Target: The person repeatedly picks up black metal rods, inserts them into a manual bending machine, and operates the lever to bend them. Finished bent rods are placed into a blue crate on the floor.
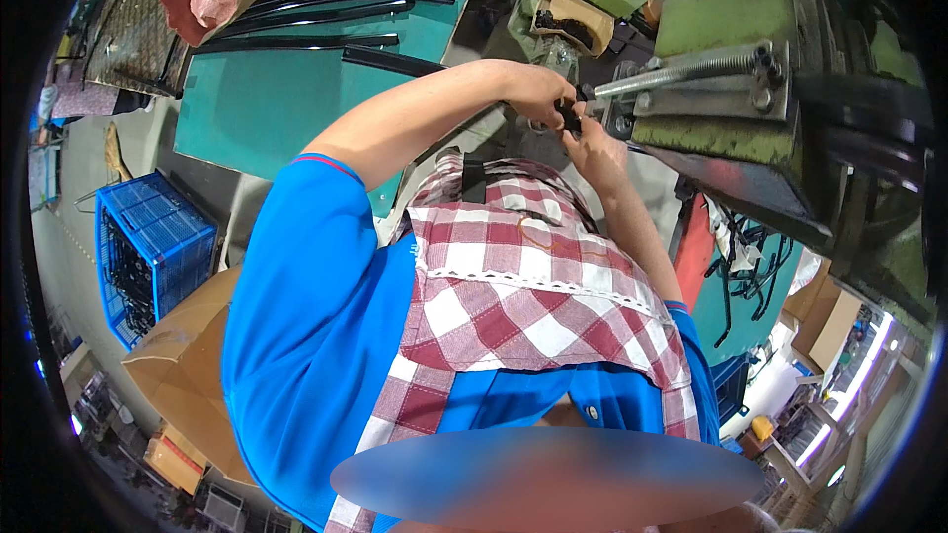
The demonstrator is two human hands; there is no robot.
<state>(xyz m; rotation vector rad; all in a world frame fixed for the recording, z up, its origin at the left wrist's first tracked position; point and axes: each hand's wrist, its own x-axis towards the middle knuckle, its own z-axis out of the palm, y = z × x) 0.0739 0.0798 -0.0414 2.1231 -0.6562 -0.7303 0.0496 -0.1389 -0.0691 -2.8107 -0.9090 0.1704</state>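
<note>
Small black part [570, 116] pinched between fingertips

Both arms reach forward and away from the body, meeting in front of the chest. The left arm is bare from the short blue sleeve down, bent at the elbow, with the forearm running across toward the middle and the wrist slightly flexed. The left hand [538, 94] is curled, its knuckles up and fingers bunched in a pinch. The right forearm rises more steeply from the lower right, also bare, with its wrist straight. The right hand [590, 138] sits just below and beside the left one, fingers bent inward toward it. The two hands touch at the fingertips, pinching closed together around something small and dark.
</note>
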